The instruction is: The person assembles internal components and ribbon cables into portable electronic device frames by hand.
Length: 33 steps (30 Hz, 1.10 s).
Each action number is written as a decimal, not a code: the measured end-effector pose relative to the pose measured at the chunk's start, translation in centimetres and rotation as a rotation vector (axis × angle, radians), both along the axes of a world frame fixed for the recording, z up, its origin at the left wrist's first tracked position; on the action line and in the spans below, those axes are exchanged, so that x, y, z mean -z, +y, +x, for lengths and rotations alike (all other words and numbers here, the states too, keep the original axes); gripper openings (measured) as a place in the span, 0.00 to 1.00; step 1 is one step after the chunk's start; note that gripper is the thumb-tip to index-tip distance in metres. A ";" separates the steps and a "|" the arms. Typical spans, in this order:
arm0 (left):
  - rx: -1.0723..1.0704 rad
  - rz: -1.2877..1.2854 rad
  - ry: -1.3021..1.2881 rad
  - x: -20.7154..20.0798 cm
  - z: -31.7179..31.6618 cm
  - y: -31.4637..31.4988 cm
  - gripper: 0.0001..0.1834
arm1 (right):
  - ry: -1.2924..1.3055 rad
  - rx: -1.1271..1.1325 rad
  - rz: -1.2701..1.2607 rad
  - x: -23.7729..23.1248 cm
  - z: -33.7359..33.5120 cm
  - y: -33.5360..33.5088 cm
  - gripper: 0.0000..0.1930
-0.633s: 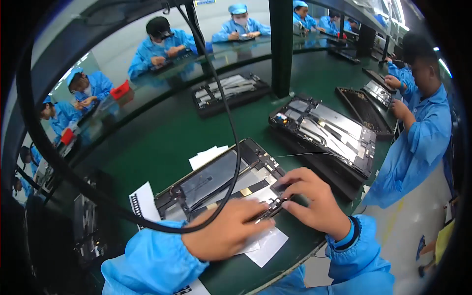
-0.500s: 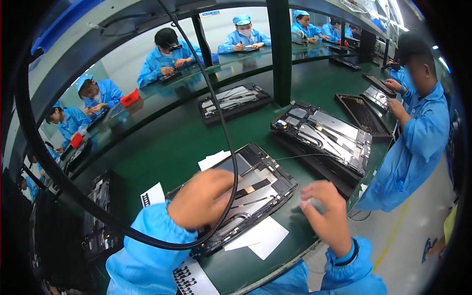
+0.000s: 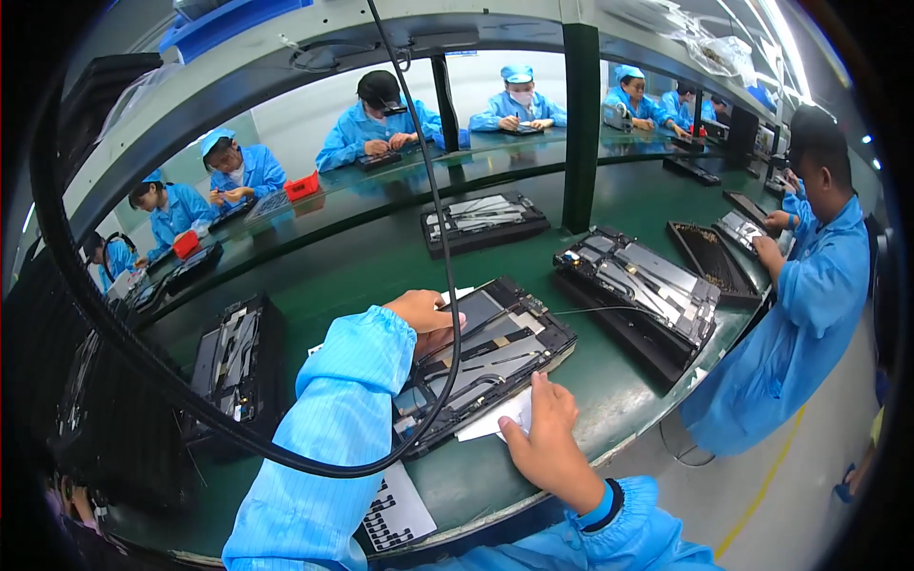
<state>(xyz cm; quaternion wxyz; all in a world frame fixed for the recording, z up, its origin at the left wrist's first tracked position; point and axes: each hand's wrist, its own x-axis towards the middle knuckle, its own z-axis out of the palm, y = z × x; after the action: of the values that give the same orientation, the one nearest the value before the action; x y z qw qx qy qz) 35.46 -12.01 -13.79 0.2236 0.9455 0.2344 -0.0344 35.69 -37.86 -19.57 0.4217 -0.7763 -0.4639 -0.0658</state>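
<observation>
resting palm-down on the near edge of an opened tablet chassis (image 3: 486, 357), right hand (image 3: 545, 440) lay flat, fingers spread over a white paper sheet (image 3: 495, 419), grasping nothing. reached across the chassis's far left corner with left hand (image 3: 424, 314), fingers curled, grip hidden so cannot tell. sat tilted on the green counter (image 3: 381, 266), mid-front, beneath a hanging black cable (image 3: 447, 247). flanked by another open chassis (image 3: 638, 285) to the right, well apart.
</observation>
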 end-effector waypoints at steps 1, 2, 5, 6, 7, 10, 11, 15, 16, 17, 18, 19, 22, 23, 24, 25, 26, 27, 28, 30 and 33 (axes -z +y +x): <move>-0.022 -0.037 -0.018 0.9 0.1 0.7 0.35 | 0.069 -0.011 0.012 0.0 0.0 0.1 0.34; -0.044 -0.074 -0.035 1.4 0.3 1.4 0.36 | 0.056 -0.006 0.018 0.0 -0.2 0.2 0.34; -0.088 -0.155 0.002 -2.4 0.0 -0.6 0.37 | 0.294 -0.025 0.189 -0.1 0.0 0.3 0.34; -0.121 -0.200 -0.033 -3.0 -0.5 -0.6 0.36 | 0.293 -0.029 0.192 -0.4 0.1 0.4 0.34; -0.142 -0.278 -0.145 -2.8 -0.4 0.1 0.27 | 0.355 -0.078 0.313 -0.7 0.2 0.5 0.34; -0.082 -0.409 -0.302 -4.3 -0.4 -0.3 0.22 | 0.407 -0.101 0.466 -1.3 0.8 0.3 0.31; -0.104 -0.578 -0.304 -5.1 -0.9 -0.3 0.18 | 0.591 -0.177 0.686 -1.7 1.1 0.6 0.29; -0.119 -0.479 -0.460 -7.8 -3.1 -1.6 0.25 | 1.013 -0.299 0.990 -4.1 3.3 1.7 0.20; -0.097 -0.455 -0.452 -7.6 -2.9 -1.2 0.25 | 1.139 -0.298 0.963 -4.8 4.2 1.6 0.17; -0.077 -0.432 -0.445 -7.5 -2.9 -1.0 0.25 | 1.197 -0.295 0.913 -5.7 4.9 1.7 0.15; -0.095 -0.430 -0.451 -7.6 -3.4 -1.2 0.25 | 1.198 -0.311 0.887 -6.5 5.0 1.9 0.11; -0.102 -0.448 -0.504 -8.0 -4.0 -1.7 0.25 | 1.191 -0.323 0.863 -6.8 5.3 2.2 0.10; -0.235 -0.359 -0.521 -10.0 -7.8 -1.4 0.26 | 1.183 -0.419 0.774 -8.4 5.4 4.5 0.10; -0.240 -0.368 -0.607 -10.2 -8.9 -1.0 0.26 | 1.180 -0.470 0.737 -9.4 5.6 5.5 0.10; -0.243 -0.368 -0.689 -10.8 -10.0 -0.8 0.26 | 1.179 -0.523 0.705 -10.6 5.7 6.6 0.11; -0.374 -0.427 -0.630 -12.1 -10.5 -1.6 0.23 | 1.157 -0.588 0.635 -11.3 6.7 8.0 0.11; -0.405 -0.416 -0.703 -12.2 -12.0 0.1 0.23 | 1.141 -0.688 0.565 -12.6 6.4 9.6 0.12; -0.462 -0.438 -0.761 -12.5 -12.8 0.7 0.23 | 1.140 -0.673 0.524 -14.1 5.3 10.9 0.13; -0.523 -0.440 -0.830 -13.7 -14.3 0.5 0.22 | 1.133 -0.680 0.488 -16.0 3.3 12.1 0.13; -0.686 -0.406 -0.898 -15.3 -18.5 1.9 0.20 | 1.111 -0.857 0.369 -16.6 0.4 15.4 0.13; -0.771 -0.379 -0.905 -14.4 -23.9 6.2 0.14 | 1.004 -0.905 0.213 -15.8 -4.2 20.2 0.15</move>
<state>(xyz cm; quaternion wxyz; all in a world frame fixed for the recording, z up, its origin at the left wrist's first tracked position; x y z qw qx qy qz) 11.59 -5.78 0.64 0.4608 0.6576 0.4307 0.4119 31.47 -17.69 -3.74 0.6459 -0.3967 -0.4820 0.4395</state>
